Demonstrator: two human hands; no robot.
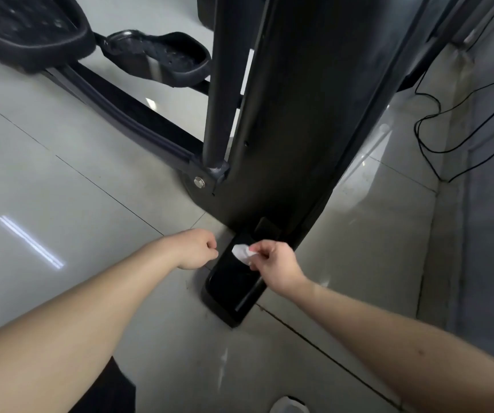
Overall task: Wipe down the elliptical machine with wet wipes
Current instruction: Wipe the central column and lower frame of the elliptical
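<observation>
The pedals [34, 34] at 11 o'clock show grey scuffs and dust; they are judged not yet wiped. The left grip [196, 248], at 7 o'clock, has its fingers curled together with nothing visible in them. It is above the floor [61, 189], just beside the foot [231, 293] of the elliptical [299, 114]. The wipe [240, 252], at 6 o'clock, is crumpled and over the foot's top face; contact cannot be confirmed. The right grip [275, 265] is clamped on the wipe, pinching it at the fingertips. The step in hand is judged to be wiping the foot. The column's state cannot be determined. Cables [454, 120] lie at 3 o'clock.
</observation>
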